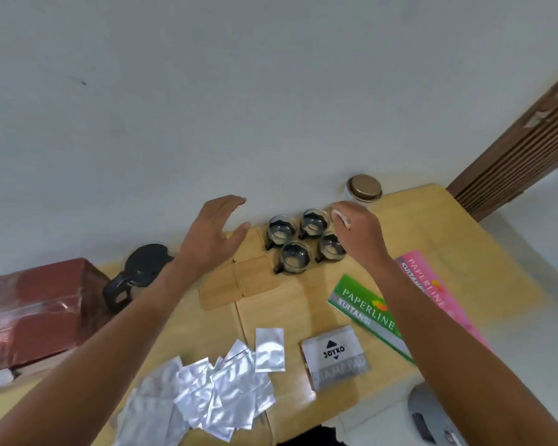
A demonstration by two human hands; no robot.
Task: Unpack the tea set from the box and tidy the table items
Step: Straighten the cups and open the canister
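Several small glass cups with black handles (295,257) stand in a cluster at the back of the wooden table (409,220). My right hand (360,235) hovers just right of them, its fingertips pinching a small white scrap (340,217). My left hand (211,235) is raised over the square wooden coasters (239,280), fingers spread and holding nothing. A glass teapot with a black lid and handle (140,272) stands left of the coasters. The red tea set box (29,312) lies at the table's left edge.
A jar with a gold lid (364,188) stands against the wall behind the cups. Silver sachets (207,381) are scattered near the front edge, beside a grey Joyko stamp pad (335,355). Green (364,312) and pink (427,284) Paperline receipt books lie on the right.
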